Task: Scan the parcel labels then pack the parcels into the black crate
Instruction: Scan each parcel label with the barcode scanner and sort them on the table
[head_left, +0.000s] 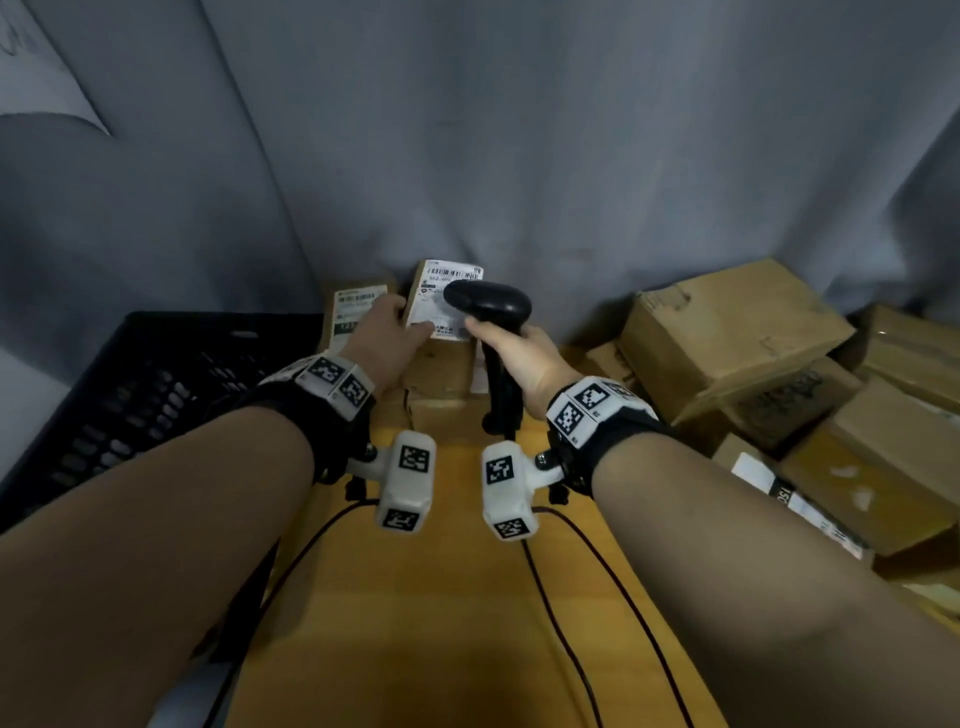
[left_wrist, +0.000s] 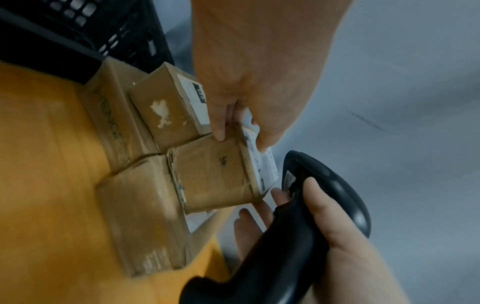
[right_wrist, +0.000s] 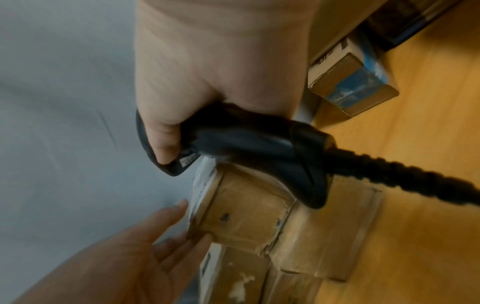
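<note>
A small brown parcel (head_left: 447, 286) with a white barcode label stands on other boxes at the back of the table, its label facing me. My left hand (head_left: 408, 317) holds its left edge, thumb on the label and fingers on the side; the left wrist view shows the pinch (left_wrist: 240, 139) on the parcel (left_wrist: 215, 172). My right hand (head_left: 511, 353) grips the handle of a black barcode scanner (head_left: 488, 304), whose head hovers just in front of the label. The black crate (head_left: 130, 395) sits to the left; what I see of its inside holds nothing.
A second labelled parcel (head_left: 358, 306) stands beside the held one, next to the crate. A pile of cardboard boxes (head_left: 727, 338) fills the right side. The scanner cable (right_wrist: 415, 181) and wrist cables trail over the yellow table (head_left: 441, 597). A grey curtain (head_left: 519, 156) hangs behind.
</note>
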